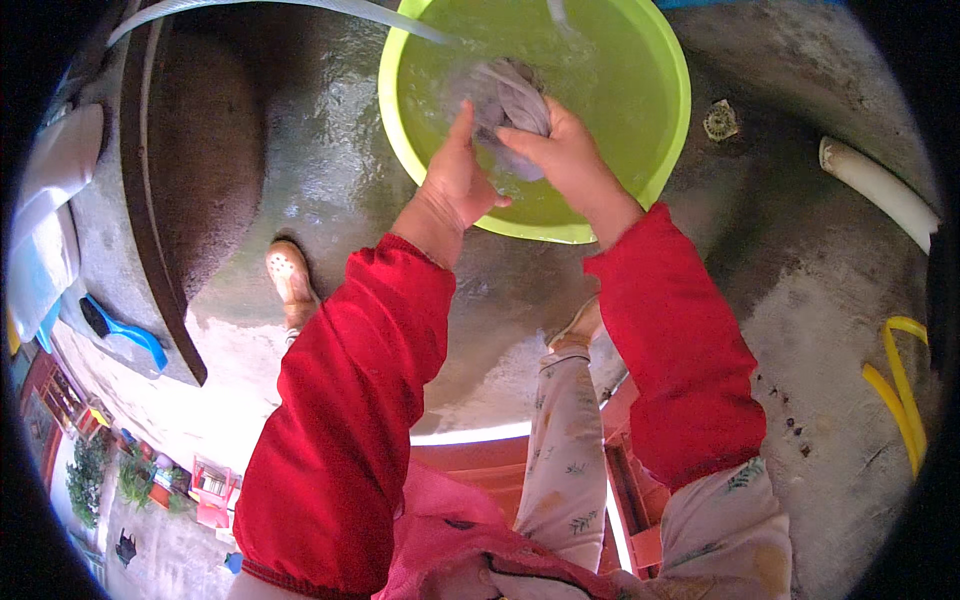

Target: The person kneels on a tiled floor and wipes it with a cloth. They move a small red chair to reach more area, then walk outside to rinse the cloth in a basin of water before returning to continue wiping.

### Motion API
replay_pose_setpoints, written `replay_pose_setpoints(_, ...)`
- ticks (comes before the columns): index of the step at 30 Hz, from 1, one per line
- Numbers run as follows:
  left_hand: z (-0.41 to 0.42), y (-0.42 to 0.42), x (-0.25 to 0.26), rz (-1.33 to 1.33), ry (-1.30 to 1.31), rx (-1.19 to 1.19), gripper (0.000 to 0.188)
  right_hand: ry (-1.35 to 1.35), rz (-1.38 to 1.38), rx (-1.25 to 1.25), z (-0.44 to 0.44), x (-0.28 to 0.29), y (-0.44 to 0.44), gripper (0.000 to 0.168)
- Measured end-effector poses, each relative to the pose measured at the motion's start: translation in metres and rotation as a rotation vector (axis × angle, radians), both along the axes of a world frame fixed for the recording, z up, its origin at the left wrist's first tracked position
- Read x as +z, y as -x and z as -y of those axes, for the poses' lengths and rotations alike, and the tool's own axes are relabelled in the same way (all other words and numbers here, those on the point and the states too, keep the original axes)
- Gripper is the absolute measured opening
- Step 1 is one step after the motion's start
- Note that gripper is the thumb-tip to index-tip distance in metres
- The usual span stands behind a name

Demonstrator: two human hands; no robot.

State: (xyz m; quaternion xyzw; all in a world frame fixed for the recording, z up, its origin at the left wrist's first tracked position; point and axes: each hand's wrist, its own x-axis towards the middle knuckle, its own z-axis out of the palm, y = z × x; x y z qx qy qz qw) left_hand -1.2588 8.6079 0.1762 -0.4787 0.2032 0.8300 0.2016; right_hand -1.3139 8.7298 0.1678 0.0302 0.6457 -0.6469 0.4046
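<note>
A lime-green plastic basin (387, 112) holds water (630, 97), its surface rippled. Over the water, a wet grey cloth (517, 94) hangs bunched, its lower part dipping in. My right hand (566, 154) grips this cloth at its right side, thumb across the near folds. Just left of it, my left hand (454, 176) is spread with its fingers apart, beside the cloth; whether a fingertip touches it cannot be told. Red sleeve covers (367, 360) reach to both wrists.
A pale hose (285, 6) runs over the basin's rim. Wet concrete floor (322, 150) surrounds it, with a floor drain (721, 121) and white pipe (874, 187) at right. A blue-handled brush (124, 330) lies on the ledge at left. Yellow strap (900, 397) lies far right.
</note>
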Motion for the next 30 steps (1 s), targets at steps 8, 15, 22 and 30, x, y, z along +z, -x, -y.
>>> replay_pose_setpoints(8,-0.009,0.001,-0.003,-0.583,-0.188,0.255,0.049,0.172,-0.229,-0.004,0.012,0.086,-0.008,0.049)
replay_pose_setpoints(15,-0.011,0.0,0.027,-0.358,0.08,0.032,0.073,-0.932,-0.656,-0.149,-0.094,-0.069,0.091,0.064)
replay_pose_setpoints(22,-0.011,-0.031,0.015,-0.01,0.09,-0.03,0.087,-1.039,-0.73,0.326,-0.073,-0.107,0.016,0.065)
replay_pose_setpoints(30,-0.038,-0.011,0.02,0.093,0.064,-0.052,0.069,-0.717,-0.72,0.685,-0.045,0.031,-0.016,0.028)
